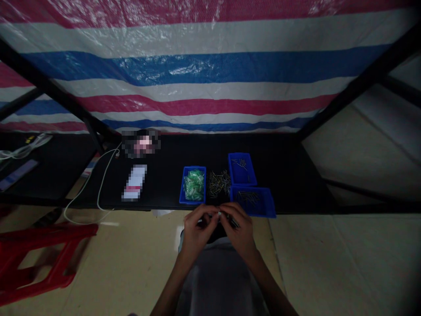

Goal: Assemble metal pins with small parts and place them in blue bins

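My left hand (196,228) and my right hand (241,230) meet in front of the black table's near edge, fingertips pinched together. Between them shows a tiny pale, shiny piece (219,213), too small to name. Thin dark lines appear under the right fingers, but I cannot tell what they are. Just beyond the hands lies a loose pile of thin metal pins (219,183). Left of it stands a blue tray (181,193) with green items in clear plastic (194,185). On the right, two blue trays (234,175) (270,204) hold more thin metal pieces.
The black table (164,175) carries a blurred-out phone-like object (134,182), another blurred object (143,144) and a white cable (102,180) hanging over its edge. A red stool (55,245) stands at left. Striped plastic sheeting (204,66) and black frame bars (358,81) enclose the back.
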Motion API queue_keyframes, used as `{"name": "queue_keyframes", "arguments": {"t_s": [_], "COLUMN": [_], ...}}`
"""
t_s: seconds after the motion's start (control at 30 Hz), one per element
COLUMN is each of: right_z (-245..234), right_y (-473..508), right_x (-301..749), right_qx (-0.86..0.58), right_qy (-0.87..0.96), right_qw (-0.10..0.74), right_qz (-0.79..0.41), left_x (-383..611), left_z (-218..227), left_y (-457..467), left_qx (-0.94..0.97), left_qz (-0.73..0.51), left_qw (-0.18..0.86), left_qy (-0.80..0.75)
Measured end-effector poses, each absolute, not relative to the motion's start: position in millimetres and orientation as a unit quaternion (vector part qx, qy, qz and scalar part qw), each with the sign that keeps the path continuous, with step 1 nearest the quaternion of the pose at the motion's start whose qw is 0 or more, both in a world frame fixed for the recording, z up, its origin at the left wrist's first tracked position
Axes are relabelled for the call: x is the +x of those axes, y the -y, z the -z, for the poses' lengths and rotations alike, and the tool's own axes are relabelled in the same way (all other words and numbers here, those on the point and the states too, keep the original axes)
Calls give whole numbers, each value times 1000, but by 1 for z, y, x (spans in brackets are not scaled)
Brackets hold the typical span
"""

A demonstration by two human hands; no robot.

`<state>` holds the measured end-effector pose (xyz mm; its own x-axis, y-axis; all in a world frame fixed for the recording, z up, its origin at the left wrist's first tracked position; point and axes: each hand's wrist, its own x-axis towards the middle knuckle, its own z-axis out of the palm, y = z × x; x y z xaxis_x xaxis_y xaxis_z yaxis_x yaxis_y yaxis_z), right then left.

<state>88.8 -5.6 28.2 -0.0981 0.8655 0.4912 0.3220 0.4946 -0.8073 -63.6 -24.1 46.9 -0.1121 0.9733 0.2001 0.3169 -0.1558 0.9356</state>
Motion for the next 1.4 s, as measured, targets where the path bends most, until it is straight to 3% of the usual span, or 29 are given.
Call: {"name": "queue_keyframes", "arguments": {"t_s": [0.13, 0.27, 0.43, 0.8, 1.4], "right_z": [-28, -34, -41, -12, -5], "right_y": [-3, -41, -91, -49, -36], "right_x": [99, 128, 165, 166, 167], "right_qx": [-456, -551, -642, -609, -594], "right_qy": [701, 677, 681, 674, 666], "right_qw": [496, 474, 350, 412, 435], "right_qz": [-235, -119, -37, -80, -119], "left_x": [-59, -63, -62, -15, -14], "left_z": [-47, -41, -33, -2, 10], "left_y": [20, 14, 6, -8, -9], "left_qx": [565, 567, 626, 696, 668], "left_qz": [-481, -459, -332, -76, -96], "left_qw": [350, 330, 307, 244, 238], "left_qy": [-571, -599, -636, -671, -698]}}
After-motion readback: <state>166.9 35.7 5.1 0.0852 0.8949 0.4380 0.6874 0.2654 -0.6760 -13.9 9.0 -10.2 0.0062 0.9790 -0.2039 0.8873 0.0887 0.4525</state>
